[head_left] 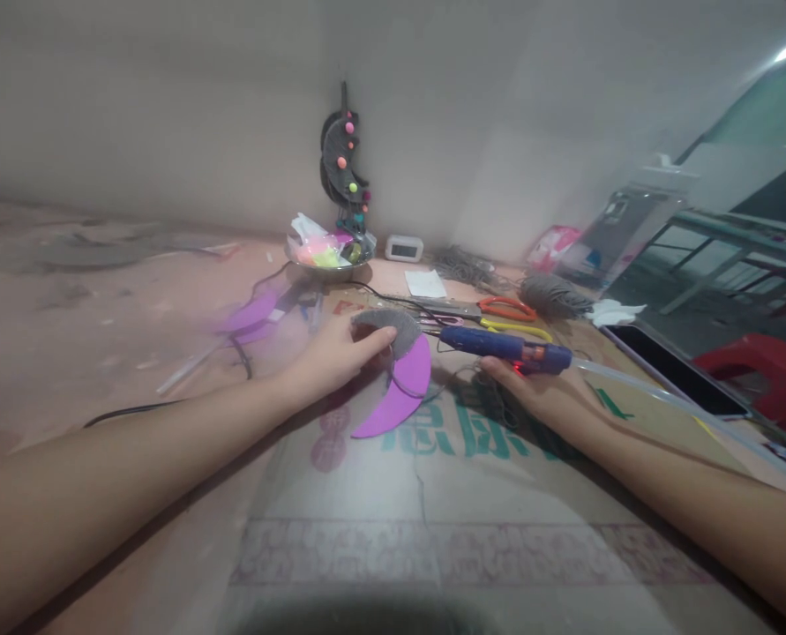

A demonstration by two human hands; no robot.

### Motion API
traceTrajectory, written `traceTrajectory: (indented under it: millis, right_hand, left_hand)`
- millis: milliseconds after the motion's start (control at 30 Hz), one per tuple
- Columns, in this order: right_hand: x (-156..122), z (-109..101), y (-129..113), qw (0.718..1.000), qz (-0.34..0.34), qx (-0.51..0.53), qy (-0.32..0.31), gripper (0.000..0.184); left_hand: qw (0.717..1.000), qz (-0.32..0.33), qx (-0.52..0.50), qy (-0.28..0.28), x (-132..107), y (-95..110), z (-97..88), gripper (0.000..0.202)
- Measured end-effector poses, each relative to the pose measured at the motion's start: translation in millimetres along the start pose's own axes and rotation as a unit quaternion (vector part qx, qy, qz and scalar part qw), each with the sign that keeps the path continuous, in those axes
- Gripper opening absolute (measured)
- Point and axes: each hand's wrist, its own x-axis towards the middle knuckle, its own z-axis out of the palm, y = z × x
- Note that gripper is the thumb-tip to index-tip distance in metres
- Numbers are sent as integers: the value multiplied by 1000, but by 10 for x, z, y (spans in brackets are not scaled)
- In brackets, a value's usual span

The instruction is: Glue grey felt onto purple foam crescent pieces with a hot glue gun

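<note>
My left hand (340,353) grips a purple crescent (402,388) whose upper part is wrapped in grey yarn (402,331). The thumb presses on the wrapped part, and the bare purple tip points down and left. A loose strand of yarn crosses the purple face. In my right hand (531,388) is a blue glue gun (498,342), with a red light glowing on it and a clear glue stick (637,379) running out of its back. Its nozzle points left, close to the wrapped edge; whether it touches cannot be told.
Printed cardboard (340,547) covers the table under my hands. Behind lie orange-handled scissors (505,307), a grey yarn ball (551,295), a white digital clock (404,249) and a metal bowl (330,269). A phone (677,366) lies at right. A decorated grey crescent (343,159) hangs against the wall.
</note>
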Motion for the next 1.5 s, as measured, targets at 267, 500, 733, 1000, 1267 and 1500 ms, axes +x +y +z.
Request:
traceTrajectory:
  millis: [267, 500, 733, 1000, 1267, 1500]
  right_hand:
    - [-12, -7, 0, 1000, 22, -13, 4, 32]
    - [-3, 25, 43, 1000, -2, 18, 1, 30]
    - [1, 8, -4, 999, 46, -17, 5, 32]
    - [76, -123, -68, 998, 24, -36, -45, 44]
    - [258, -273, -298, 998, 14, 56, -10, 50]
    - [1121, -151, -16, 998, 50, -24, -28, 42]
  left_hand:
    - [1000, -3, 7, -4, 21, -31, -2, 28]
    - [1000, -2, 9, 0, 6, 0, -4, 27]
    - [1000, 4, -12, -6, 16, -41, -1, 26]
    - [1000, 14, -16, -12, 13, -26, -2, 29]
    - [1000, 21, 6, -9, 10, -4, 2, 32]
    - [1000, 9, 10, -6, 51, -72, 26, 34]
